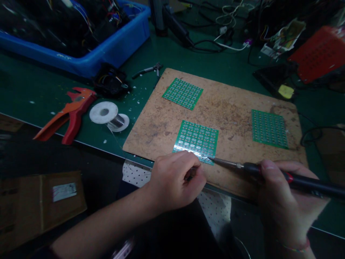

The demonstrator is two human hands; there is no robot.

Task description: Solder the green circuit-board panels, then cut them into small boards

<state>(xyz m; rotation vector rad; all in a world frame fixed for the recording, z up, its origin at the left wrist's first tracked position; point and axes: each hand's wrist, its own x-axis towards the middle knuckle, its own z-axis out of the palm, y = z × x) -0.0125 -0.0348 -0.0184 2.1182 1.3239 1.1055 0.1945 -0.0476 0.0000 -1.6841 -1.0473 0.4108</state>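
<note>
My right hand [285,198] grips the black handle of a soldering iron [252,168]. Its metal tip meets the lower right part of a green circuit board [198,136] covered in rows of small pads. At that board's near edge, my left hand [176,180] is closed in a pinch. A thin strand of solder wire trails from a white solder spool [104,112] toward this hand; the end between the fingers is mostly hidden. Two more green boards lie flat on the brown work board [229,111], one at the far left [183,93], one at the right [269,128].
Red-handled pliers [77,111] and small cutters [151,70] lie left of the work board. Behind them stands a blue bin [107,46] of dark wired parts. A red box-shaped unit [319,54], a soldering stand with yellow sponge [285,91] and cables occupy the right back.
</note>
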